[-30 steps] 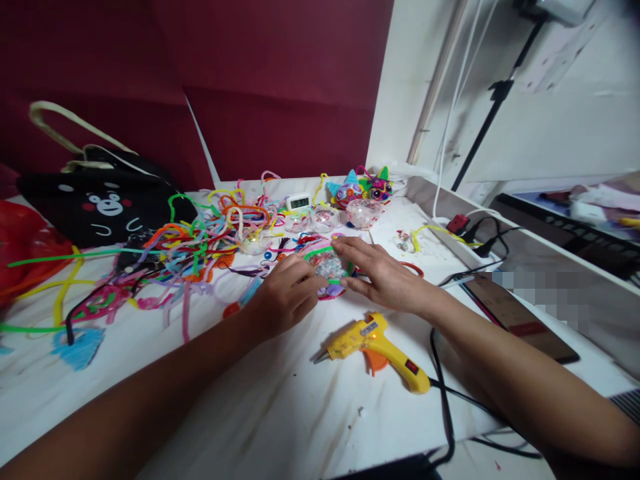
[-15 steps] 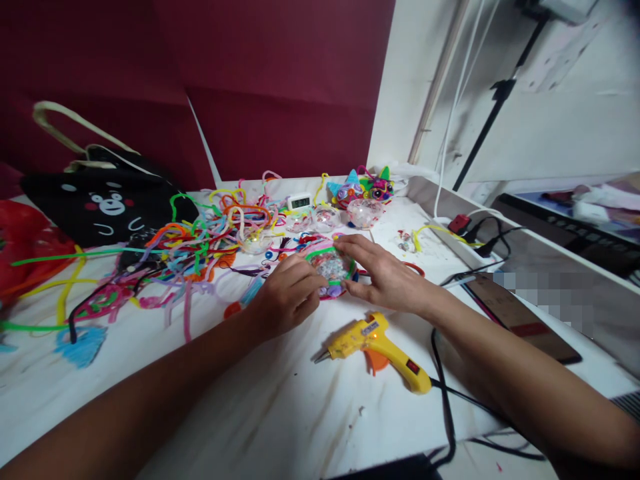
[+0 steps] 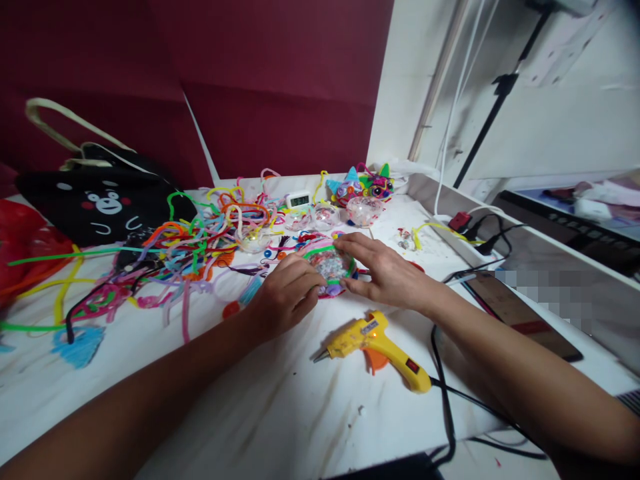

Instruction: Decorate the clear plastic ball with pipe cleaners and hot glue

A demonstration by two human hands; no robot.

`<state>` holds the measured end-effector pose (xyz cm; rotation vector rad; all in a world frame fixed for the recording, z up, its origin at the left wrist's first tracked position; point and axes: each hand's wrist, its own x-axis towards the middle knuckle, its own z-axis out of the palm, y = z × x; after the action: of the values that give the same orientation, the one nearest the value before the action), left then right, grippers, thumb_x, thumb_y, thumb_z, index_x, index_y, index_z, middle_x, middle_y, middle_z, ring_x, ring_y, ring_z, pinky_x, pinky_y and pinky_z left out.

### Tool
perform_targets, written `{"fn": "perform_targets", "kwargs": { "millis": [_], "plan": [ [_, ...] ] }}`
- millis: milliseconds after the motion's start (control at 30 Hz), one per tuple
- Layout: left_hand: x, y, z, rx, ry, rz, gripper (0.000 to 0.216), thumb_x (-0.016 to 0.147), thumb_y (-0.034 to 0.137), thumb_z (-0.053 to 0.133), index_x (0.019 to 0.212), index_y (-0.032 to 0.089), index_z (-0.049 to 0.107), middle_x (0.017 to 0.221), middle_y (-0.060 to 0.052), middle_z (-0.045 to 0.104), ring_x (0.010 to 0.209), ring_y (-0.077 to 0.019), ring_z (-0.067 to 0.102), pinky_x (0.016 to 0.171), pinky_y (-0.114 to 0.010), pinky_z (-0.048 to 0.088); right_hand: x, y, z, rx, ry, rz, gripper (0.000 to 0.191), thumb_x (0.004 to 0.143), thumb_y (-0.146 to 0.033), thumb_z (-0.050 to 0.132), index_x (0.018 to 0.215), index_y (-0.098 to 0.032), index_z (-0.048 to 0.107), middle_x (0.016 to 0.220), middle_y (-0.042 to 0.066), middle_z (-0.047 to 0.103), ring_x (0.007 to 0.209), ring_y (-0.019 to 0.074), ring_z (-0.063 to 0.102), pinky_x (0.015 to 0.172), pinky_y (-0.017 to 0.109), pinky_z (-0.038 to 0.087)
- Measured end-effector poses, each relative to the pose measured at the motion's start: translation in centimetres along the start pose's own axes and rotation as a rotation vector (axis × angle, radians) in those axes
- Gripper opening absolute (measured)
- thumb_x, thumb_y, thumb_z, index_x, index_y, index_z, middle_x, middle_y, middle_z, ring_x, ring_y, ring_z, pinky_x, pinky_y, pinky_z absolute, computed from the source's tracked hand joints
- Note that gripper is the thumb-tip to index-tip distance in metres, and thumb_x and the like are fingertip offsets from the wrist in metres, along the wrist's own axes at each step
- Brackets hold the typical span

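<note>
My left hand (image 3: 286, 293) and my right hand (image 3: 384, 272) both press on a clear glitter-filled dome (image 3: 330, 268) ringed with a green pipe cleaner, resting on the white table (image 3: 280, 413). The left hand's fingers are curled against its left side. Fingers of the right hand lie along its right side and top edge. A yellow glue gun (image 3: 381, 345) lies just in front of the hands, its black cord trailing to the right.
A tangle of coloured pipe cleaners (image 3: 190, 253) covers the left middle. A black bear-face bag (image 3: 100, 200) and red bag (image 3: 25, 250) sit far left. Behind are clear domes (image 3: 325, 217), a small clock (image 3: 299, 200), finished colourful figures (image 3: 363, 187). A power strip (image 3: 463, 230) lies right.
Both hands stay on the dome, with only slight finger shifts. The view has drifted a little.
</note>
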<state>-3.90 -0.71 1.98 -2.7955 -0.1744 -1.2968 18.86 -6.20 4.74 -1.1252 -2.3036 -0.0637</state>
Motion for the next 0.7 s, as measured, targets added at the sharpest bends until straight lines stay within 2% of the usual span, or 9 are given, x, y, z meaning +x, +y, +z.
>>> {"fn": "perform_targets", "kwargs": {
  "millis": [700],
  "plan": [
    [0.21, -0.25, -0.73, -0.019, -0.068, 0.01, 0.011, 0.09, 0.012, 0.055, 0.097, 0.016, 0.062, 0.087, -0.007, 0.063, 0.087, -0.0185, 0.056, 0.083, -0.036, 0.051, -0.25, 0.25, 0.07, -0.037, -0.006, 0.027, 0.054, 0.088, -0.039, 0.06, 0.134, -0.012, 0.05, 0.133, 0.02, 0.056, 0.119, 0.0316, 0.057, 0.098, 0.047, 0.047]
  ]
}}
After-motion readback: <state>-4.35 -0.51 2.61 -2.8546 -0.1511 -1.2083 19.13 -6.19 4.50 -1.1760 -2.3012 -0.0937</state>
